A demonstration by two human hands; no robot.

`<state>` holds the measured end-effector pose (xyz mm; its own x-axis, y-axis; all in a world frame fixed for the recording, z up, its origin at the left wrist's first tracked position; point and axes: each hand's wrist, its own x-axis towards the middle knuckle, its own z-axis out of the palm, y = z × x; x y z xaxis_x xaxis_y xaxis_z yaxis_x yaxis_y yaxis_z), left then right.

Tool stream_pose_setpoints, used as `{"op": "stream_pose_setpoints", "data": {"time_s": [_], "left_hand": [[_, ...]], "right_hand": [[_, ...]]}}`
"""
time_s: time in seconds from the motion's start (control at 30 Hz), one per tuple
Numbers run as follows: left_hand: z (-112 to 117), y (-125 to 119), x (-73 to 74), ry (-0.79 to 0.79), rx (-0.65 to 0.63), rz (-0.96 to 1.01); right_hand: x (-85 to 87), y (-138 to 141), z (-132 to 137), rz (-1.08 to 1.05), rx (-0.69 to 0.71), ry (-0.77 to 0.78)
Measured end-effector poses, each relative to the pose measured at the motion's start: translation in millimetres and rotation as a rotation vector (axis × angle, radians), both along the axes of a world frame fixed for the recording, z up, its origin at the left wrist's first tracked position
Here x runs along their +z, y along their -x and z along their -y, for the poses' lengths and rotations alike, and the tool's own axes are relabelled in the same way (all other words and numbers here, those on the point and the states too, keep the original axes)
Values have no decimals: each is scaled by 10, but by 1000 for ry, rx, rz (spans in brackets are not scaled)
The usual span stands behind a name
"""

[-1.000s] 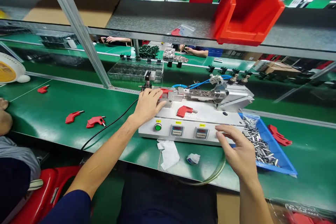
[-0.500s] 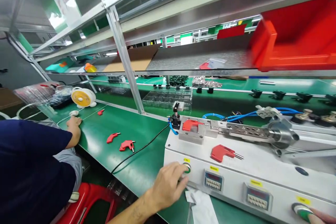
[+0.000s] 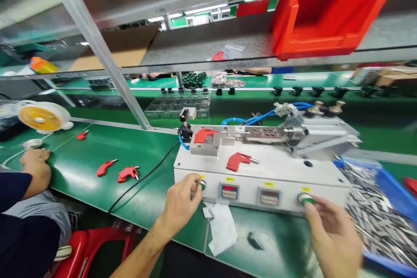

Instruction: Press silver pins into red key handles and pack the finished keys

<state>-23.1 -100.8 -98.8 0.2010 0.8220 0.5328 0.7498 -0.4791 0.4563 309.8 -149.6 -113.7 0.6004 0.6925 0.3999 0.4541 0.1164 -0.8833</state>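
Note:
My left hand (image 3: 182, 202) has its index finger at the left green push button (image 3: 202, 185) on the front of a white bench machine (image 3: 208, 173); its other fingers are loosely curled. At the right green button (image 3: 306, 199), my right hand (image 3: 337, 234) presses with the thumb, its fingers apart. Neither hand holds anything. A red pistol-shaped plastic part (image 3: 202, 135) sits in the metal fixture (image 3: 205, 151), its pin facing the machine's metal rod (image 3: 265, 134). Another red part with a metal pin (image 3: 239, 161) lies loose on the machine top.
Several red parts (image 3: 128, 173) lie on the green bench (image 3: 156, 191) at left. A co-worker's hand (image 3: 35, 160) rests near a fan (image 3: 44, 116). A blue bin (image 3: 384, 182) of metal pieces stands at right. White tissue (image 3: 223, 228) lies in front; a red bin (image 3: 325, 43) sits above.
My view has turned right, bringing the whole right hand and the blue bin into sight. Both hands stay at the buttons. The left display now glows red more clearly.

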Motion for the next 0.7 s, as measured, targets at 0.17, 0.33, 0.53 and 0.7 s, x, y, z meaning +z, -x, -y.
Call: {"op": "stream_pose_setpoints", "data": {"time_s": [0.17,0.33,0.53,0.7], "left_hand": [[121,-65,128,-88,-41,18],[88,-369,392,-216,-183,-9],[-232,-702,513,-122,-235,-182],[-297,-677,457,-153,-244,-160]], "right_hand": [[-69,217,241,-91,-15,59],[-358,224,329,-48,-33,91],[-315,210,293,71,85,86],[-420,130,321,121,130,106]]}}
